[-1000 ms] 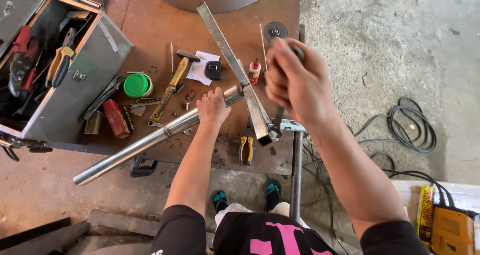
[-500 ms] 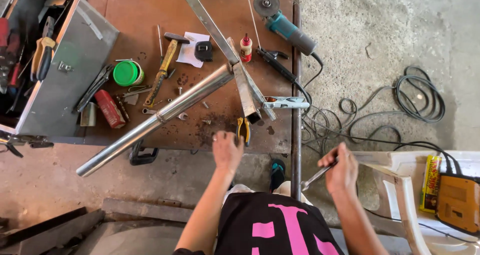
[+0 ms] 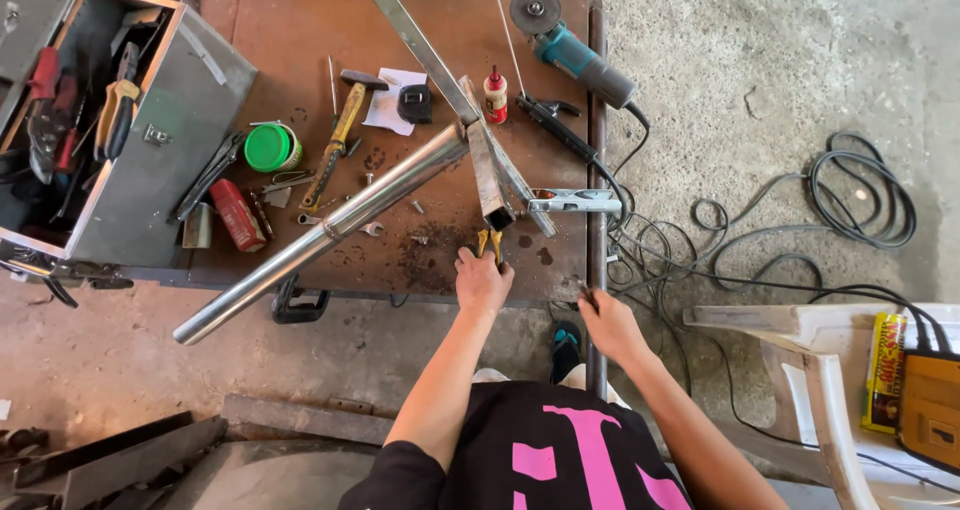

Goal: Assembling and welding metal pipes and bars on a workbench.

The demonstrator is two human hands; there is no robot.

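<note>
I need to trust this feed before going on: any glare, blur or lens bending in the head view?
Head view: sharp, no motion blur on the left hand or right hand; bright glare streaks along the steel pipe; daylight even, shadows soft; wide lens bows the table edge and corners.

A metalworking or welding workshop is indicated: a rusty steel workbench (image 3: 300, 30) is strewn with a hammer (image 3: 335, 145), an angle grinder (image 3: 570, 45) and loose bolts, an open metal toolbox (image 3: 150, 150) is packed with pliers, welded steel tubing (image 3: 320, 235) is laid across it, and cables (image 3: 860, 200) are coiled on bare concrete
</note>
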